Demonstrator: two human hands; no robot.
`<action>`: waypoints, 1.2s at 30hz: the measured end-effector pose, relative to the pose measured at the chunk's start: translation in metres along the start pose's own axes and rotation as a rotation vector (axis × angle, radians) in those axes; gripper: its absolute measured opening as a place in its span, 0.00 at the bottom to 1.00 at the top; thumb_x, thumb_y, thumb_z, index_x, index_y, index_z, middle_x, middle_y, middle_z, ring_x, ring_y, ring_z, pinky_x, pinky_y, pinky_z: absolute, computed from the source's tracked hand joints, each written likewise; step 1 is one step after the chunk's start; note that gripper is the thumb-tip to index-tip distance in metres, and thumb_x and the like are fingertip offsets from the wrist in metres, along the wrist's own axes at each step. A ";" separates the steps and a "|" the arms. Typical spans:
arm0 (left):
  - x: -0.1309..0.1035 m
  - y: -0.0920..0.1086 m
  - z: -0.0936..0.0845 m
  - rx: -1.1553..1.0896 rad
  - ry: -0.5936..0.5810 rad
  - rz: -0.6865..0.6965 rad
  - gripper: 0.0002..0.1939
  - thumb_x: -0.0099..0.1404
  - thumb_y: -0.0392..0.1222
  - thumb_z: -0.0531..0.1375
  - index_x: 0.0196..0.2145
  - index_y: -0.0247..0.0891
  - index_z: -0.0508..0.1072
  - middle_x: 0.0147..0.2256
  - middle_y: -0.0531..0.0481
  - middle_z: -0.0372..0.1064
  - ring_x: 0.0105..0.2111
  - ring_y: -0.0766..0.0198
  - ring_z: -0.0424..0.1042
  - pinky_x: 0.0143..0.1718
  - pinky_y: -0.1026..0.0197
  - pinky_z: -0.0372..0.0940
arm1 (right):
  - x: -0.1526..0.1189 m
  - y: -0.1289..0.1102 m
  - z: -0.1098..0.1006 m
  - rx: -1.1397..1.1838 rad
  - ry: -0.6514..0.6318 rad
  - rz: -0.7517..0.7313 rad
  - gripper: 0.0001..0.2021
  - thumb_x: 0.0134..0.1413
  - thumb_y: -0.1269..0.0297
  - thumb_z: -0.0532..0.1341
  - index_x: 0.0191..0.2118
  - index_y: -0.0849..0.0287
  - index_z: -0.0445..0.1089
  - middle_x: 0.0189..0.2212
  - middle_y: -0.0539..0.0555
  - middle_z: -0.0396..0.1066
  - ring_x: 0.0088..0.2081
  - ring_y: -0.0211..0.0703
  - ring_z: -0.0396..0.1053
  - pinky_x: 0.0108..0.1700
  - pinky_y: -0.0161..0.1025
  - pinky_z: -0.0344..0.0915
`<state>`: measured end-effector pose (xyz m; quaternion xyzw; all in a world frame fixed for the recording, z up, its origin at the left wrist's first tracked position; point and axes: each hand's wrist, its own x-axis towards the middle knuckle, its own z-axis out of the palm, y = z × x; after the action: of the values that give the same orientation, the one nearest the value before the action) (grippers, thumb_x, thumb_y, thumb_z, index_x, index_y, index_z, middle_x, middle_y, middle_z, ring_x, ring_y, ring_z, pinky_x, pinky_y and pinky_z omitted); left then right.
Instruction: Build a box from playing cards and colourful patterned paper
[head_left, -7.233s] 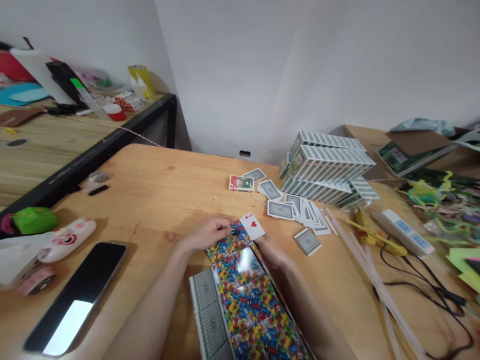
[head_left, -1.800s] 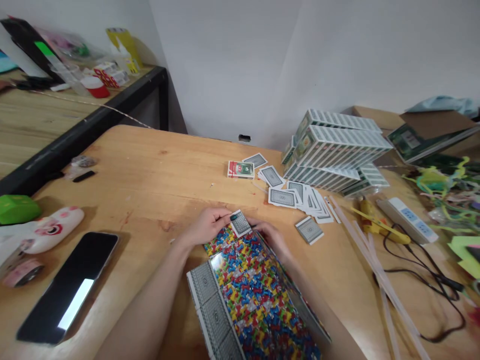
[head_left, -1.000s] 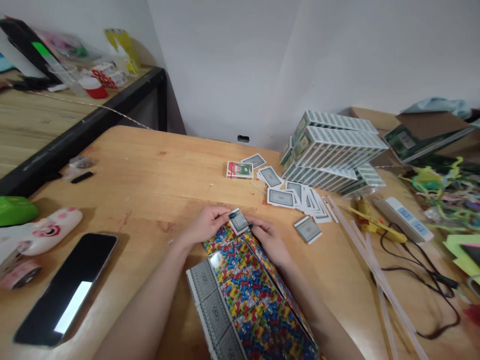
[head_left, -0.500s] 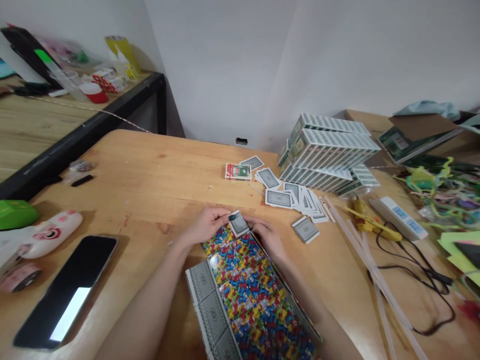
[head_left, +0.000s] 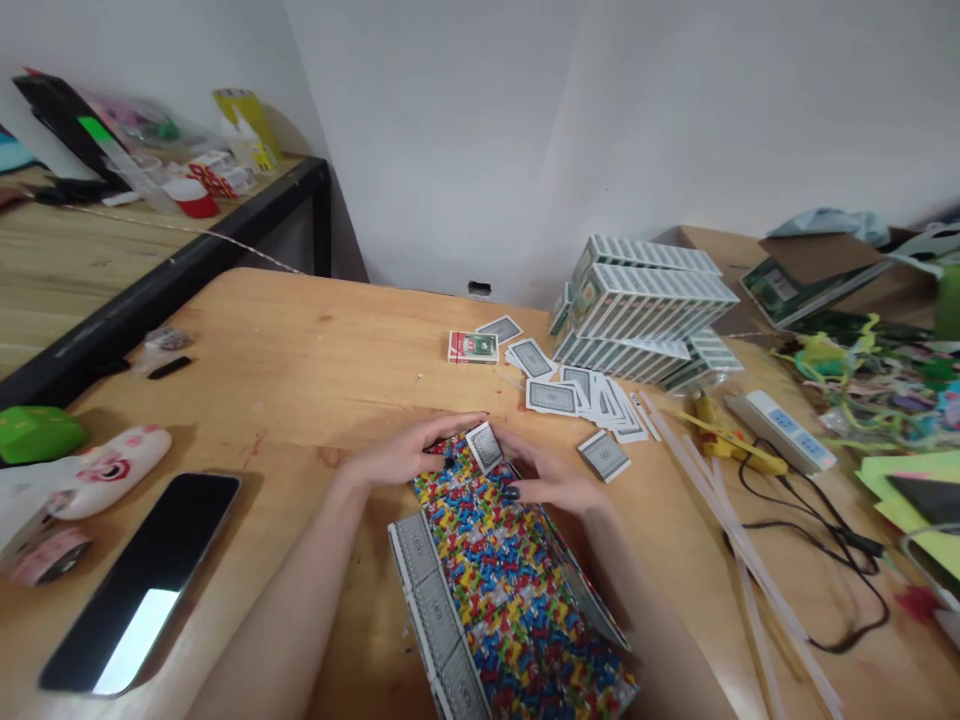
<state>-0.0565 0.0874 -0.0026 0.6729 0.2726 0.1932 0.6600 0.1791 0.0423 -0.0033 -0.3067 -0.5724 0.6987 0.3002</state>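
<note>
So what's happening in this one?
Someone's left hand and right hand hold the far end of a multicoloured patterned panel, thumbs on top. A grey-backed card sits at that end, between the hands. More grey-backed cards line the panel's left side. Beyond, loose cards lie face down on the table, near stacked striped boxes.

Left hand thumb off card

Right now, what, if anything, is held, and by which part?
The left hand and the right hand hold the glossy multicoloured patterned panel by its far end, one at each side.
</note>
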 end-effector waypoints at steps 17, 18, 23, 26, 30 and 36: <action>0.006 0.038 -0.001 0.315 -0.020 -0.183 0.30 0.52 0.32 0.58 0.54 0.42 0.64 0.46 0.48 0.72 0.41 0.60 0.71 0.40 0.61 0.64 | -0.007 -0.039 0.023 -0.723 0.183 0.091 0.18 0.48 0.73 0.53 0.42 0.50 0.74 0.39 0.48 0.76 0.42 0.47 0.72 0.46 0.43 0.66; 0.013 0.040 0.001 0.398 -0.021 -0.159 0.27 0.50 0.31 0.59 0.50 0.42 0.69 0.43 0.49 0.73 0.39 0.61 0.71 0.39 0.63 0.63 | -0.008 -0.041 0.024 -0.748 0.174 0.096 0.18 0.48 0.73 0.53 0.41 0.51 0.74 0.38 0.48 0.76 0.41 0.47 0.72 0.45 0.42 0.66; 0.029 0.043 0.004 0.624 0.005 -0.098 0.08 0.52 0.36 0.60 0.31 0.39 0.77 0.28 0.53 0.74 0.27 0.66 0.68 0.27 0.66 0.58 | -0.012 -0.041 0.023 -0.768 0.256 0.138 0.17 0.45 0.70 0.58 0.44 0.55 0.72 0.38 0.52 0.76 0.37 0.45 0.73 0.38 0.38 0.67; 0.025 0.047 0.001 0.703 0.112 -0.092 0.09 0.55 0.44 0.59 0.24 0.37 0.75 0.21 0.53 0.70 0.22 0.67 0.64 0.23 0.65 0.53 | -0.013 -0.040 0.025 -0.809 0.304 0.179 0.16 0.43 0.70 0.60 0.41 0.56 0.73 0.36 0.53 0.76 0.34 0.43 0.73 0.37 0.37 0.67; 0.022 0.049 0.002 0.696 0.080 -0.060 0.07 0.56 0.41 0.58 0.26 0.37 0.74 0.23 0.54 0.70 0.23 0.67 0.66 0.24 0.66 0.54 | -0.009 -0.039 0.034 -0.896 0.365 0.204 0.12 0.47 0.73 0.55 0.35 0.56 0.74 0.31 0.52 0.77 0.32 0.43 0.73 0.35 0.35 0.65; 0.025 0.048 0.013 0.682 0.018 0.020 0.06 0.57 0.38 0.58 0.30 0.40 0.76 0.29 0.52 0.74 0.29 0.64 0.69 0.30 0.65 0.57 | -0.007 -0.043 0.037 -1.009 0.541 0.166 0.14 0.48 0.75 0.53 0.35 0.55 0.74 0.32 0.52 0.77 0.34 0.44 0.73 0.36 0.35 0.65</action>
<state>-0.0238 0.0940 0.0420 0.8556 0.3209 0.1033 0.3927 0.1584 0.0213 0.0454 -0.6235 -0.7116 0.2573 0.1967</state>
